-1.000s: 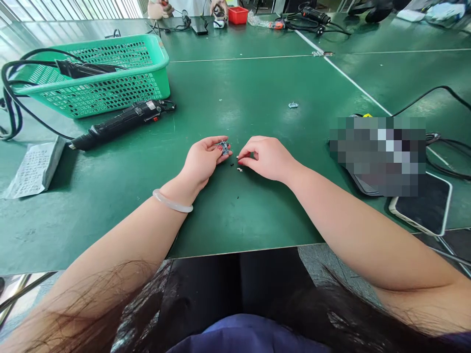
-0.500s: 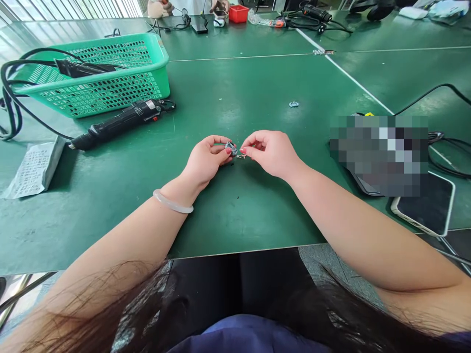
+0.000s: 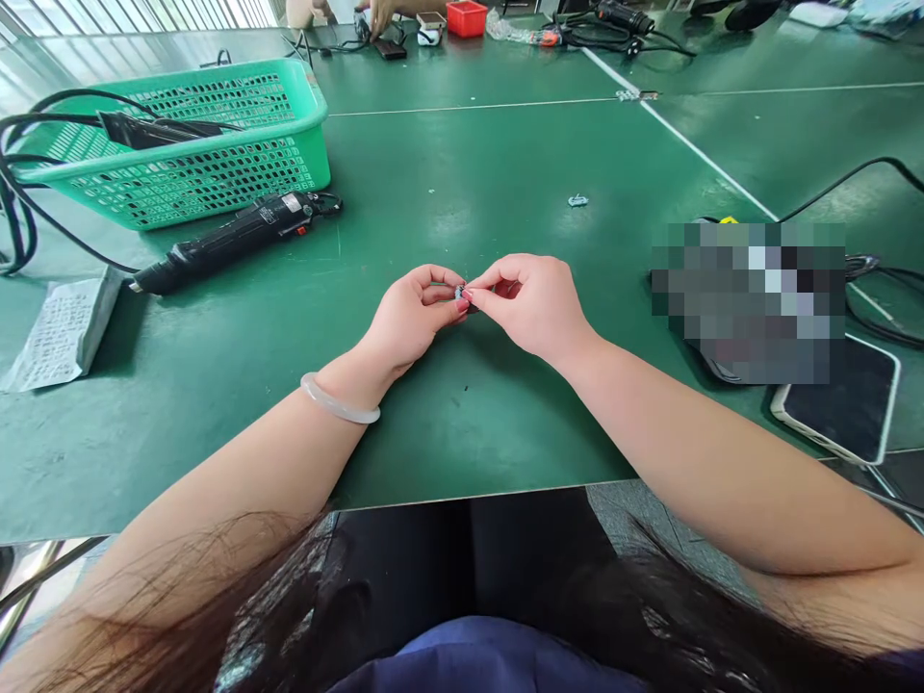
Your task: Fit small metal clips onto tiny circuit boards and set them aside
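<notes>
My left hand (image 3: 408, 318), with a pale bangle at its wrist, pinches a small grey-blue part (image 3: 460, 293) between thumb and fingers. From the right, my right hand (image 3: 538, 306) meets it, thumb and index fingertips pressed together at the part. Whatever those right fingertips hold is too small and covered to make out. Both hands are just over the green table (image 3: 462, 433), near its front edge. Beyond them lies another small light-blue piece (image 3: 578, 201).
At the left are a green basket (image 3: 217, 178), a black electric screwdriver (image 3: 231, 239) with cables and a paper packet (image 3: 64, 332). A pixelated object (image 3: 751, 303) and a phone (image 3: 841, 399) lie right. Across the table are a red box (image 3: 466, 18) and another person's hands.
My right fingertips have moved left onto the small part, closing the gap between my hands. The part has turned and is more covered. Across the table, the other person's hand has reached lower.
</notes>
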A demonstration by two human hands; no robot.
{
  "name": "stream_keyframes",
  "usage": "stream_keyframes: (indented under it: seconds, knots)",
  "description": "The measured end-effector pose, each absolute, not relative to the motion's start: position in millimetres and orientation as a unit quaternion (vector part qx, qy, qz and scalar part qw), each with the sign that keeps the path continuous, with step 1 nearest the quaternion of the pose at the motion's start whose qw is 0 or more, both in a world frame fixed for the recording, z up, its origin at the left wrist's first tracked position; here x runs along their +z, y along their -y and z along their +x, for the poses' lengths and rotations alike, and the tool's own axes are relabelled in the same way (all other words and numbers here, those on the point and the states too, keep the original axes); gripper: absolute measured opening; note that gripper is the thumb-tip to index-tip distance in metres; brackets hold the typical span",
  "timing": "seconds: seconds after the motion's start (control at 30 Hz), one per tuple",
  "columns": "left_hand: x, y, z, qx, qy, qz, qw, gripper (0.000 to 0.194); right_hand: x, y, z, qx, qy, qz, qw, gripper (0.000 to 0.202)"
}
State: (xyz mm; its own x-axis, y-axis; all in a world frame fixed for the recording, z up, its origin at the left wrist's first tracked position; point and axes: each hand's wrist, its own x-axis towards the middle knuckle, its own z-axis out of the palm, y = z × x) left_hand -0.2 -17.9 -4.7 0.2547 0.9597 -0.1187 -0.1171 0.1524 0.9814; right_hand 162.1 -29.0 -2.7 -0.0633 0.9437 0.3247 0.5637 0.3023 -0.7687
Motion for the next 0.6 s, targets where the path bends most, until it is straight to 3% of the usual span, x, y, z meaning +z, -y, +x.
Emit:
stream_keyframes:
  seconds: [0.23, 0.43, 0.6]
  knots:
    - [-2.4, 17.0, 1.2, 0.445, -0.444, 0.436, 0.644, 0.019, -4.4, 19.3, 171.8, 0.256, 0.664, -0.532, 0.459, 0.019]
    - [-3.9, 12.4, -0.3, 0.482, -0.458, 0.372, 0.648, 0.015, -18.6, 3.6, 181.9, 0.179, 0.723, -0.588, 0.317, 0.011]
    - [-5.8, 10.6, -1.1, 0.483, -0.459, 0.370, 0.647, 0.014, -23.8, 0.1, 179.0, 0.144, 0.748, -0.590, 0.266, 0.010]
